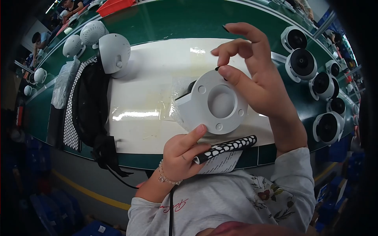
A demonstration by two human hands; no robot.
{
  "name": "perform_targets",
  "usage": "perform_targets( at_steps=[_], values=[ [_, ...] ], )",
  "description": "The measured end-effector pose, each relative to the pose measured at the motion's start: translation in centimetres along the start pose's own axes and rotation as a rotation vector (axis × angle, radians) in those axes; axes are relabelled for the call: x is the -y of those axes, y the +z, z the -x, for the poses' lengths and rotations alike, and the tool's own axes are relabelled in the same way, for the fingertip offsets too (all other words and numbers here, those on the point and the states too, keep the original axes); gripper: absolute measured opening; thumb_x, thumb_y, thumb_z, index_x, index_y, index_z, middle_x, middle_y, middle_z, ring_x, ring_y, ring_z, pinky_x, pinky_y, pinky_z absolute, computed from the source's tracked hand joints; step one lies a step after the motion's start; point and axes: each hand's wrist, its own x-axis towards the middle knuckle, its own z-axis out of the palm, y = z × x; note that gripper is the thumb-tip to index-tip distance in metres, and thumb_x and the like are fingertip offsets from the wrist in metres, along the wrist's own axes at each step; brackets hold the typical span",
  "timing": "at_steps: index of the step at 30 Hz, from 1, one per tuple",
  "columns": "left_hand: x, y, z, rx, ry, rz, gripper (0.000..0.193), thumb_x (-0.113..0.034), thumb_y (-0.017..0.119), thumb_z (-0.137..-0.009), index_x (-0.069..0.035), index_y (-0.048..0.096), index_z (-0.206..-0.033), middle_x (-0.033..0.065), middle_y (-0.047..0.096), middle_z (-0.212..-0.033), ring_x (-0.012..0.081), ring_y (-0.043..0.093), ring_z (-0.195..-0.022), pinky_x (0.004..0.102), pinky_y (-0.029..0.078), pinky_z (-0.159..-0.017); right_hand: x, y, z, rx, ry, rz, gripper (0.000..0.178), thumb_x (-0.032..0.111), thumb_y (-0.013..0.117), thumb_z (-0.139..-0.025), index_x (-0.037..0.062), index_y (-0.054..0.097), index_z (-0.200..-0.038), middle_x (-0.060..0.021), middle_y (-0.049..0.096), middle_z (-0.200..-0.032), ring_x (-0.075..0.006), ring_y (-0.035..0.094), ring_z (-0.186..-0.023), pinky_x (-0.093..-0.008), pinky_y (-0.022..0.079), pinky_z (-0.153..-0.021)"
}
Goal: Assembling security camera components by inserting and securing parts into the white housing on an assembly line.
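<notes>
A white camera [238,103] with a broad round base lies tipped on clear plastic film, its underside facing up. The base has a large central opening and several small round recesses; part of its dark lens side shows at the left. My left hand [183,155] is closed at the near edge, one fingertip pressed on the rim and the other fingers curled, partly hidden. Above the far rim is my right hand [256,67], thumb and a fingertip pinched together with the index finger raised. Small dark bits show at its fingertips, too small to name.
A black-and-white patterned flat object [226,149] and a printed sheet [221,165] are at the near edge. Left stand a white camera [114,54], a black bag [91,100] and a plastic-wrapped item [65,83]. Several dark-lensed cameras [301,65] line the right. A red tray [115,6] is far back.
</notes>
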Motion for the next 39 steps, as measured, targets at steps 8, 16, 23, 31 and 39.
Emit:
perform_targets(
  at_steps=[8, 16, 23, 31, 39],
  values=[
    [0.0, -0.3, 0.1, -0.001, 0.000, 0.000, 0.029, -0.005, 0.065, -0.049, -0.005, 0.062, -0.079, 0.0125, 0.051, -0.117, 0.0217, 0.058, -0.070, 0.0297, 0.046, -0.060, 1.3, 1.8, -0.2, 0.173, 0.171, -0.093, 0.047, -0.002, 0.051, -0.078, 0.0059, 0.033, -0.121, -0.0046, 0.051, -0.080, -0.0161, 0.051, -0.092, -0.0302, 0.038, -0.085],
    [0.2, -0.3, -0.1, 0.002, 0.022, 0.019, 0.029, -0.004, 0.063, -0.049, -0.004, 0.062, -0.077, 0.0118, 0.051, -0.117, 0.0213, 0.057, -0.068, 0.0294, 0.046, -0.058, 1.5, 1.1, 1.5, 0.187, -0.004, 0.210, 0.045, -0.002, 0.051, -0.078, 0.0060, 0.033, -0.119, -0.0074, 0.057, -0.085, -0.0183, 0.052, -0.101, -0.0383, 0.032, -0.092],
    [-0.1, -0.2, 0.0, 0.019, -0.021, 0.031, 0.030, -0.003, 0.061, -0.046, -0.004, 0.062, -0.077, 0.0113, 0.050, -0.119, 0.0207, 0.058, -0.072, 0.0285, 0.046, -0.060, 3.4, 0.7, 2.2, 0.246, -0.184, 0.594, 0.047, -0.002, 0.053, -0.075, 0.0079, 0.035, -0.118, -0.0088, 0.059, -0.103, -0.0240, 0.047, -0.112, -0.0454, 0.022, -0.098],
    [0.1, 0.0, 0.1, -0.003, -0.028, 0.037, 0.031, -0.001, 0.058, -0.045, -0.004, 0.061, -0.076, 0.0112, 0.049, -0.121, 0.0216, 0.058, -0.073, 0.0286, 0.047, -0.062, 2.9, 1.3, 5.5, 0.075, 0.041, 0.279, 0.015, 0.004, 0.061, -0.072, 0.0046, 0.058, -0.087, -0.0175, 0.027, -0.136, -0.0334, 0.015, -0.129, -0.0372, 0.026, -0.097],
    [0.0, 0.1, 0.0, -0.011, -0.045, 0.060, 0.030, 0.000, 0.058, -0.046, -0.003, 0.060, -0.075, 0.0122, 0.049, -0.121, 0.0215, 0.059, -0.073, 0.0280, 0.047, -0.062, 2.6, 1.6, 6.5, 0.131, 0.236, 0.169, 0.004, 0.005, 0.059, -0.076, 0.0044, 0.060, -0.080, -0.0181, 0.021, -0.139, -0.0319, 0.004, -0.132, -0.0252, 0.039, -0.080]
  ],
)
